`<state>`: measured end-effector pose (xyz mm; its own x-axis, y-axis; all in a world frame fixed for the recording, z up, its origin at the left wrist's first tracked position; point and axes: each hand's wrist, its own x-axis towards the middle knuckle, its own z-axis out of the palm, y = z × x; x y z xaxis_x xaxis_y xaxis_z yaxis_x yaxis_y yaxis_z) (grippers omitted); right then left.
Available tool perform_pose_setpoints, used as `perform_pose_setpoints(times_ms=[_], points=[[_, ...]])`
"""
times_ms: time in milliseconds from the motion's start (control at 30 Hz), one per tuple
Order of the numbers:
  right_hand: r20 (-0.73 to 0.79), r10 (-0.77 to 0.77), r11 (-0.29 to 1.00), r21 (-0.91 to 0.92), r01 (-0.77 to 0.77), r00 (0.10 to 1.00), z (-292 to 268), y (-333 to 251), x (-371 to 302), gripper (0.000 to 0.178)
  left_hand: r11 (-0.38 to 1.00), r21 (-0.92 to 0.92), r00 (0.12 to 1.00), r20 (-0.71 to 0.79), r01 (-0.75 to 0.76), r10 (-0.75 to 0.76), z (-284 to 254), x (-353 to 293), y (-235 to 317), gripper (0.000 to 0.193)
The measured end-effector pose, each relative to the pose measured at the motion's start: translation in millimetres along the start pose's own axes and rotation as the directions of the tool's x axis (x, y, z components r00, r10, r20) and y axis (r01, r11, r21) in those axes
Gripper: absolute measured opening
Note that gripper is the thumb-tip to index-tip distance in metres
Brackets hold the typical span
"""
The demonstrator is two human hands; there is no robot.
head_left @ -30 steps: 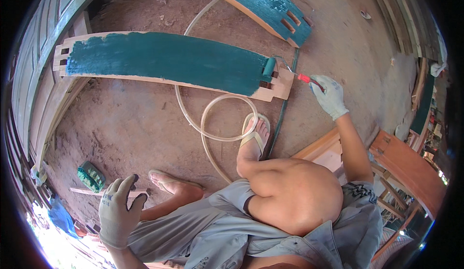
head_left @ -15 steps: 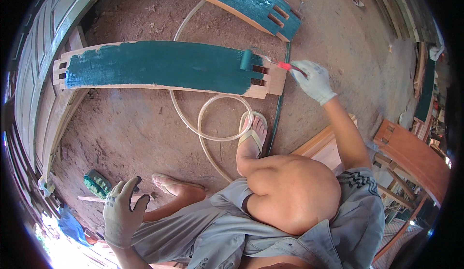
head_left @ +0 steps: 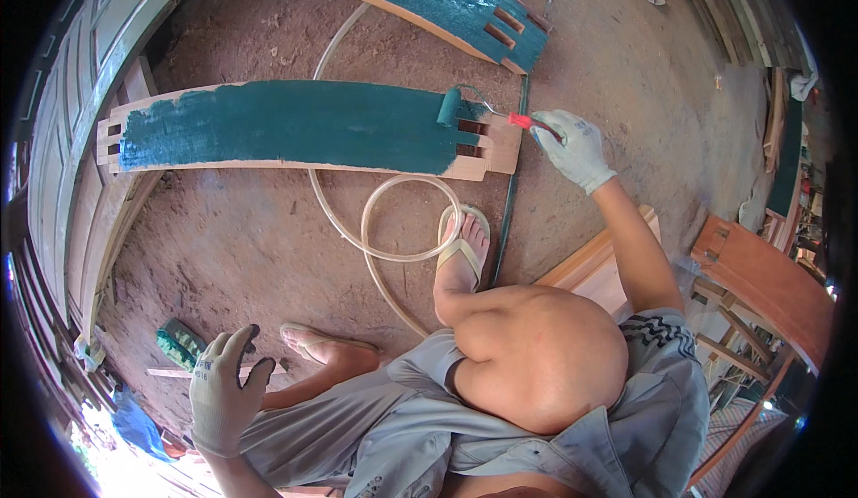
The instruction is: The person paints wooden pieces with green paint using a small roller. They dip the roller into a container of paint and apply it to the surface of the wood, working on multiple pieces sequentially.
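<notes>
My right hand (head_left: 575, 149), in a whitish glove, is closed round the red handle of a small paint roller (head_left: 450, 106). The roller's teal sleeve rests on the right part of a wooden board (head_left: 295, 127), beside its slots. Teal paint covers most of that board's face; bare wood shows at both slotted ends and along the edges. My left hand (head_left: 228, 386), gloved in white with dark fingertips, is held low on the left with thumb and fingers apart, nothing in it. A camouflage-patterned item (head_left: 180, 344) lies on the ground near it.
A second teal-painted slotted board (head_left: 429, 2) lies beyond the first. A clear hose (head_left: 368, 221) loops over the dirt floor by my sandalled foot (head_left: 463, 243). Frames (head_left: 98, 140) lean at left. A reddish-brown board (head_left: 764, 288) and wooden pieces (head_left: 617, 265) are at right.
The roller in my right hand has shifted slightly left and tilted on the board. My left hand has stayed nearly still, and the whole view has moved a little.
</notes>
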<state>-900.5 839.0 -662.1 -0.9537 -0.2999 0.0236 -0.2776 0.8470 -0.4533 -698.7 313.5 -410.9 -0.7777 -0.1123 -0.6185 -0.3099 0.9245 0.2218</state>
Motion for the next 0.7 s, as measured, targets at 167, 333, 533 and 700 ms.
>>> perform_pose_setpoints(times_ms=[167,333,533,700], points=[[0.029,0.065,0.994,-0.085,-0.063,0.997,-3,20,-19,0.026,1.0,-0.004,1.0,0.005,0.015,-0.015,1,-2,-1,0.047],[0.043,0.179,0.983,-0.048,-0.177,0.983,-21,46,-61,0.026,1.0,0.004,1.0,-0.021,-0.004,0.004,2,-3,-4,0.048],[-0.009,0.11,0.994,0.007,-0.11,0.994,-10,12,-29,0.026,1.0,0.008,1.0,-0.001,-0.017,0.017,1,2,1,0.048],[0.034,0.057,0.996,0.062,-0.059,0.998,5,3,-3,0.028,1.0,0.011,1.0,0.014,0.004,-0.004,-1,3,6,0.048]])
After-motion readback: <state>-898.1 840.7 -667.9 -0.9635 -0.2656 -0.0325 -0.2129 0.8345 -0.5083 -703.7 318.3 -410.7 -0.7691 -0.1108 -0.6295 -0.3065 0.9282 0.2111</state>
